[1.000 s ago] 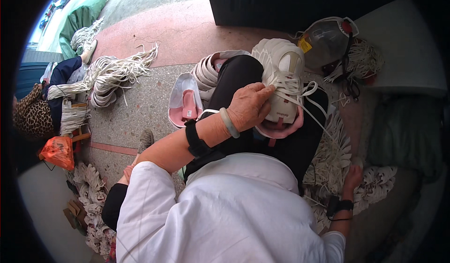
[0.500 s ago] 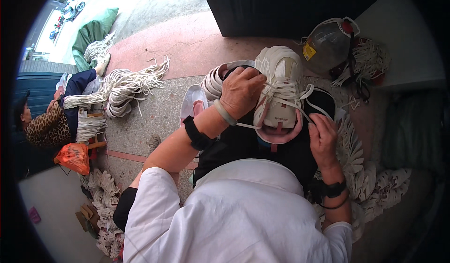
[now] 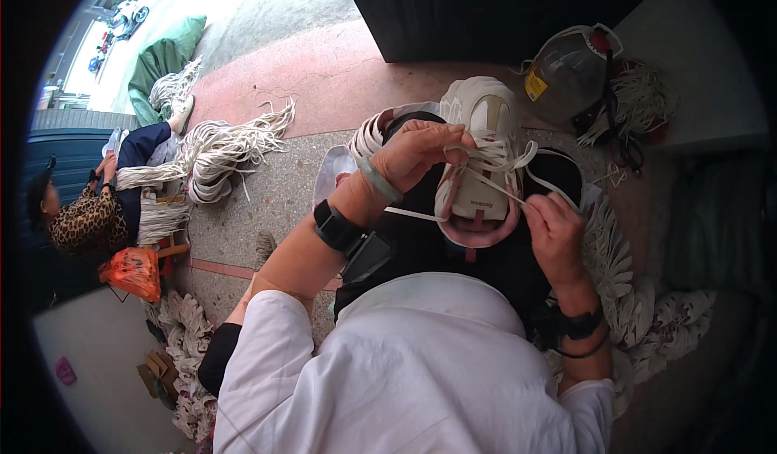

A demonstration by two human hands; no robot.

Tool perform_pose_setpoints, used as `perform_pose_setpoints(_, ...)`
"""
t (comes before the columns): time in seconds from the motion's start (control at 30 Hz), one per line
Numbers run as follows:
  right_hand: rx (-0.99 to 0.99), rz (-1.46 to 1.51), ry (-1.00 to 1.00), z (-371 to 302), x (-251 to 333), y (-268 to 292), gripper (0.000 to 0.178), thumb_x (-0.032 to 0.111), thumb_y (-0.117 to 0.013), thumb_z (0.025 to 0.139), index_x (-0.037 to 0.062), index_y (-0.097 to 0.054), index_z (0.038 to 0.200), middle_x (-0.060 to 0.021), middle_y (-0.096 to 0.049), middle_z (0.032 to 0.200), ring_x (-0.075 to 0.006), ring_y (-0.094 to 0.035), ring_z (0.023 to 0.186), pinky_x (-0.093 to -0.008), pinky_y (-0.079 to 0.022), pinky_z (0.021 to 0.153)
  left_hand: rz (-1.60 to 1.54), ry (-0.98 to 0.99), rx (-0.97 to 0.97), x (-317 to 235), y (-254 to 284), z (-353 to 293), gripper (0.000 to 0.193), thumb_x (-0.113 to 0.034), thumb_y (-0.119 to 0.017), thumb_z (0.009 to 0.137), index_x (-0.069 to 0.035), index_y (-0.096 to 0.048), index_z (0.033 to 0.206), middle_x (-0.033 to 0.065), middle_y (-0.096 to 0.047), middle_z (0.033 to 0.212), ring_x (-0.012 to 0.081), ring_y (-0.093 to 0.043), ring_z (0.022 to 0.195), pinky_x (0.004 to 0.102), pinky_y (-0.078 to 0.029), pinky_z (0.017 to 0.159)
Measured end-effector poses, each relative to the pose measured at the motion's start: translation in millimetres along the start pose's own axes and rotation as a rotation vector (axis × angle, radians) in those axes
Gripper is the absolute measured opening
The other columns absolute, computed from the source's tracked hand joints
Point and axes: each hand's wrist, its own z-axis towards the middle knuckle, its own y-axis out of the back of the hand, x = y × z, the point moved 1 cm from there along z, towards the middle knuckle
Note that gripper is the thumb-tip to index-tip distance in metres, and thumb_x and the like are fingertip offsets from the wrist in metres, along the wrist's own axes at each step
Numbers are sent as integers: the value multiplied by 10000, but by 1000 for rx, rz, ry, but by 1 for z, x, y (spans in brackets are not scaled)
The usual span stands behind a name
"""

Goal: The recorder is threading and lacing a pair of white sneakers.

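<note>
A cream sneaker [image 3: 476,205] with a pink lining rests on my lap, its toe pointing away from me. My left hand [image 3: 414,156] is closed at the left side of the lacing, thumb and fingers pinching the white shoelace [image 3: 495,185]. Right of the shoe's opening, my right hand [image 3: 557,231] pinches a strand that runs taut across the tongue. A lace loop stands out on the right of the lacing, and another lace length trails left below my left wrist.
Bundled white laces [image 3: 214,159] lie on the floor at left, near a seated person [image 3: 89,219] and an orange bag [image 3: 133,272]. A clear plastic jug [image 3: 562,78] stands beyond the shoe to the right. Piled laces [image 3: 639,324] lie beside my right arm.
My left wrist has turned and the hand has lifted slightly at the lacing. My right hand has shifted a little left, a strand now taut from it. The seated person's hands have moved.
</note>
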Motion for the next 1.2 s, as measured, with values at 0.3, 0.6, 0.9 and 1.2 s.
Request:
perform_pose_setpoints(0.3,-117,-245,40,-56,-2,43,45,23,-577,777,43,-557,813,-74,-469,644,-250,-488,531,-347,-377,475,29,-11,75,10,7,0,140,-132,-576,824,-7,-634,853,56,-590,928,124,-558,824,242,-424,796)
perform_pose_setpoints(0.6,-344,-549,-91,-108,-32,103,102,28,-541,781,-14,-575,868,-110,-519,687,-277,-512,579,-361,-417,518,595,-60,-181,16,2,-5,268,-242,-579,856,10,-586,946,31,-580,852,94,-524,814,235,-423,777)
perform_pose_setpoints(0.9,44,-46,27,-6,10,9,605,231,-712,638,-7,-451,1129,-171,-490,1057,-348,-510,940,-400,-432,790,1324,-658,-104,-1,-51,-5,98,-122,-639,716,-94,-661,807,75,-560,1044,252,-479,1001,383,-346,855)
perform_pose_setpoints(1.2,92,-204,-21,22,8,-34,461,71,-575,690,-40,-434,1114,-207,-488,1010,-387,-517,903,-437,-447,738,1470,-728,-319,35,-53,10,153,-211,-634,529,-122,-667,649,89,-553,1068,287,-451,1049,444,-340,857)
